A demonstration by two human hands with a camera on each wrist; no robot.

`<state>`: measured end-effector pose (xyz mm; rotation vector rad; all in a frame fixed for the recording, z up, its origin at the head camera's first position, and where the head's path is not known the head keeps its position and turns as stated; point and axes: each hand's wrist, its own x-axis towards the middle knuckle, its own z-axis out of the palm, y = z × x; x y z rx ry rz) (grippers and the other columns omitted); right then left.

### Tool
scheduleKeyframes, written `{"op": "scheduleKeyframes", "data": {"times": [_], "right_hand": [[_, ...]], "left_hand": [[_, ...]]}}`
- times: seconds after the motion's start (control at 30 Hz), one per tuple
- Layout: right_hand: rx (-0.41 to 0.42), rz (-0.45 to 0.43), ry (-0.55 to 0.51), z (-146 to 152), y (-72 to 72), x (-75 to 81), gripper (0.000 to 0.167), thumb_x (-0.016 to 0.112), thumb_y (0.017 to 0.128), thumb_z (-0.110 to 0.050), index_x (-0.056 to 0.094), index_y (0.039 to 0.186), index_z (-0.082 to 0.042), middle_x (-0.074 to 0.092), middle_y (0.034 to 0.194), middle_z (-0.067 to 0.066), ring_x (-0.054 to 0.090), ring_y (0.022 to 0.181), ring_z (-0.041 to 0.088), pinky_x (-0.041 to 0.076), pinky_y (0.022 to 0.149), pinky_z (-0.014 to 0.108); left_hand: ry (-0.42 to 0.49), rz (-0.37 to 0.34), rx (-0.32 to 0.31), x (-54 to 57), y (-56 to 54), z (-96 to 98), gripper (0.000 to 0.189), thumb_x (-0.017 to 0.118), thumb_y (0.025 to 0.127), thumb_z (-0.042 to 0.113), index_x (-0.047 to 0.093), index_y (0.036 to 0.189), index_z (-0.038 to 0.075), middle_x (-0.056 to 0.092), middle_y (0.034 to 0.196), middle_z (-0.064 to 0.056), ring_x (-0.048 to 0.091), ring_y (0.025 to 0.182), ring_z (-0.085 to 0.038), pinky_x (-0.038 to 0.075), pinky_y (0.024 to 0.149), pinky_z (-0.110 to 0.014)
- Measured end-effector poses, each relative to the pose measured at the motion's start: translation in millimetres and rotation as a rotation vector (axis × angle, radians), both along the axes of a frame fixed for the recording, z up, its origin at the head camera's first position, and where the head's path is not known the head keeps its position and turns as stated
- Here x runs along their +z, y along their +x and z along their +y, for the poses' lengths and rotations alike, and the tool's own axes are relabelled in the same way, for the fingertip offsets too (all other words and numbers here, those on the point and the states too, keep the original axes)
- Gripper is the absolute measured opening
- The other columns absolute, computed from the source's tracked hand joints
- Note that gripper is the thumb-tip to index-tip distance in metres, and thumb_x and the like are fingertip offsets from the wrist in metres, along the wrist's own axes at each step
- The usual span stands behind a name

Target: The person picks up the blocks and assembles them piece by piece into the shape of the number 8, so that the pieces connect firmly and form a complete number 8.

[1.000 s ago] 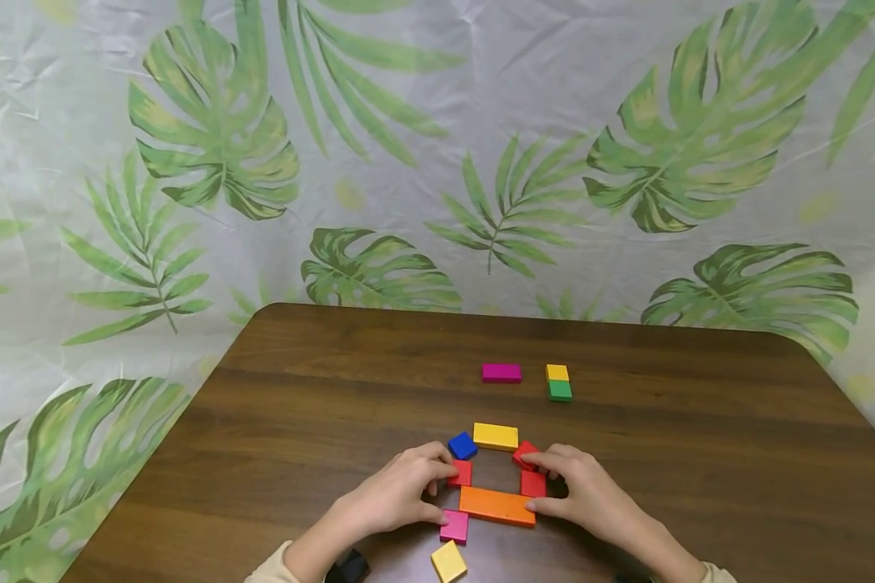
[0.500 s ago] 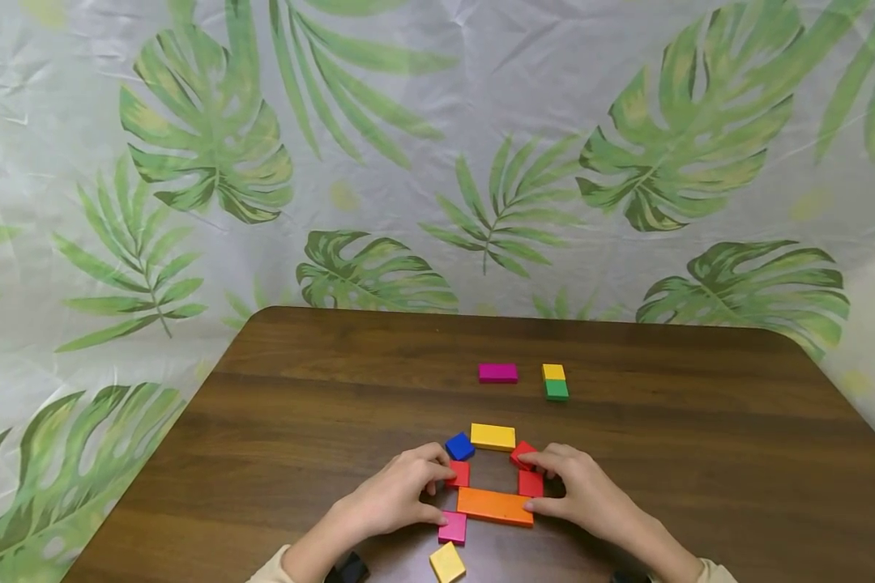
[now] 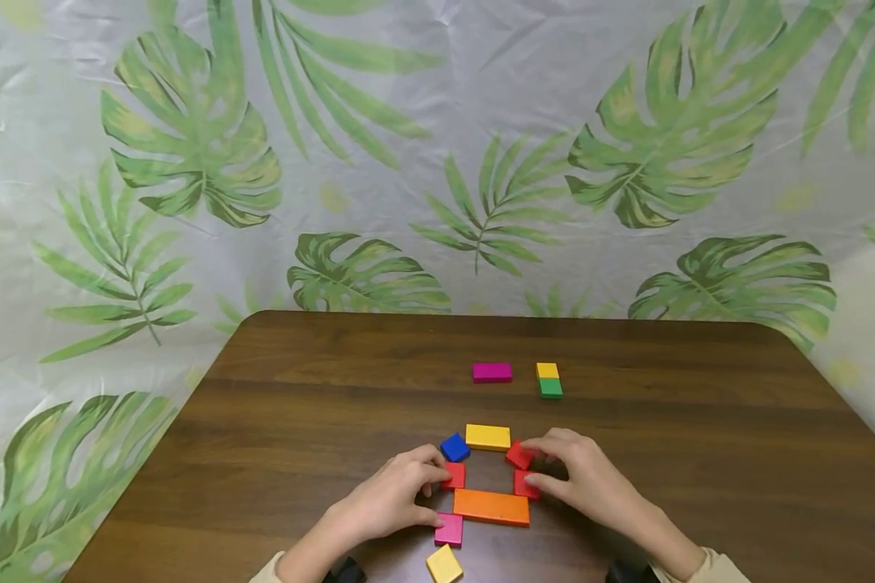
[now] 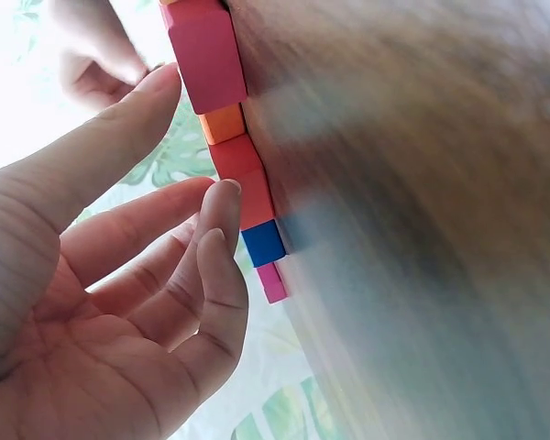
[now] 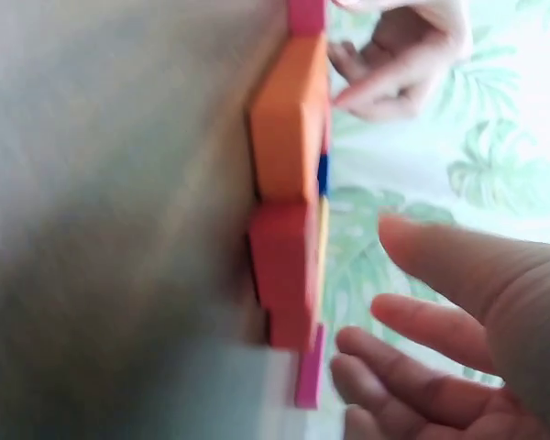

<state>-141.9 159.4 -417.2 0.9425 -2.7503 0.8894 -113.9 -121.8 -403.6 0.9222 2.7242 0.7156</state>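
Flat coloured blocks form a ring: a long orange block (image 3: pixel 490 508), a long yellow block (image 3: pixel 488 437), a tilted blue block (image 3: pixel 455 447), a red block (image 3: pixel 456 475) on the left and two on the right, the upper red block (image 3: pixel 517 456) tilted above the lower red block (image 3: pixel 522 481). My left hand (image 3: pixel 390 495) touches the left red block with a fingertip and the pink block (image 3: pixel 449 530) with its thumb. In the right wrist view, my right hand (image 5: pixel 449 339) is spread beside the red blocks, its fingers apart from them and holding nothing.
In front lies a tilted pale yellow block (image 3: pixel 444 563). Farther back are a magenta block (image 3: pixel 492 372) and a small yellow block (image 3: pixel 547 370) against a green block (image 3: pixel 550 389). Behind the brown table (image 3: pixel 335 356) hangs a leaf-patterned cloth (image 3: pixel 379 186).
My right hand has come up off the blocks, its thumb leaving the orange block's end. The left hand stays at the red and pink blocks. The head view has shifted slightly.
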Motion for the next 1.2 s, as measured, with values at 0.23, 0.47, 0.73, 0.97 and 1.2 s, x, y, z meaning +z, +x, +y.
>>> {"op": "scheduleKeyframes", "data": {"times": [0.23,0.47,0.73,0.97,1.2], "right_hand": [[-0.172,0.164,-0.079,13.5,-31.2,4.5,0.02,0.077,0.073,-0.006,0.072,0.092,-0.006,0.064,0.077,-0.004,0.059,0.068,0.006,0.049,0.062,0.024],[-0.288,0.082,-0.013,24.9,-62.4,-0.2,0.018,0.074,0.077,-0.01,0.072,0.092,-0.001,0.065,0.077,0.003,0.059,0.068,0.012,0.049,0.062,0.023],[-0.339,0.019,0.069,27.4,-85.3,-4.3,0.02,0.073,0.078,-0.016,0.072,0.087,0.002,0.068,0.076,0.009,0.057,0.065,0.015,0.049,0.061,0.033],[-0.378,-0.048,0.113,21.4,-95.0,-6.5,0.025,0.072,0.08,-0.023,0.071,0.083,0.002,0.066,0.069,0.01,0.047,0.056,0.013,0.042,0.057,0.028],[-0.44,-0.08,0.129,16.6,-99.9,-4.5,0.033,0.071,0.08,-0.031,0.067,0.07,0.0,0.042,0.047,0.0,0.032,0.047,0.01,0.029,0.047,0.024]], "left_hand": [[0.002,0.0,0.003,-0.6,0.4,0.7,0.039,0.079,0.074,0.022,0.069,0.108,0.006,0.056,0.104,0.003,0.046,0.074,0.002,0.042,0.067,-0.011],[0.007,-0.016,0.009,-2.4,3.0,1.9,0.041,0.08,0.073,0.023,0.069,0.109,0.007,0.055,0.104,0.003,0.047,0.074,0.001,0.042,0.067,-0.011],[0.0,-0.004,0.01,-2.4,3.4,1.8,0.041,0.08,0.073,0.023,0.069,0.109,0.007,0.055,0.104,0.003,0.047,0.074,0.001,0.042,0.067,-0.011],[-0.005,0.004,0.005,-2.5,2.0,1.6,0.041,0.08,0.073,0.023,0.069,0.109,0.007,0.056,0.104,0.003,0.047,0.075,0.0,0.042,0.067,-0.011],[-0.011,0.005,0.011,-0.4,1.3,2.3,0.041,0.079,0.074,0.023,0.069,0.109,0.006,0.056,0.105,0.003,0.047,0.075,0.0,0.042,0.066,-0.011]]}}
